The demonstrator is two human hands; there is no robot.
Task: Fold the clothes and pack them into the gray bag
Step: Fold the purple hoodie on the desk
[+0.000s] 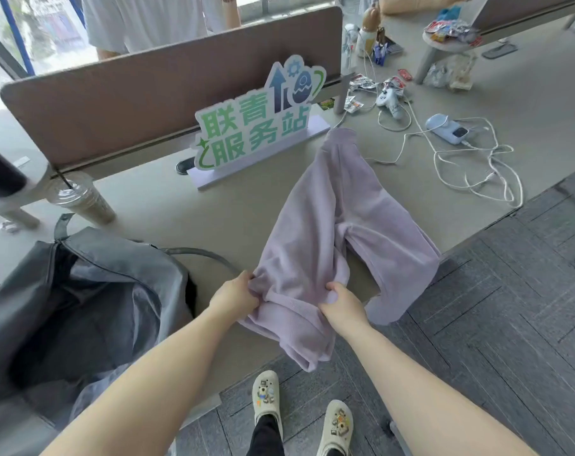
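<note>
1. Lilac garment [329, 225]: soft, creased, spread over desk [181, 218] near edge, part overhanging.
2. Left hand [235, 296], right hand [340, 302]: fingers clenched on bunched fabric.
3. Gray bag [92, 291]: open, near-left corner, cut off by frame.

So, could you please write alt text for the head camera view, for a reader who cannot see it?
A person's left hand and right hand both grip a lilac garment lying crumpled on a beige table, partly hanging over its near edge. An open gray bag sits to the left; a green-lettered sign stands behind.
</note>
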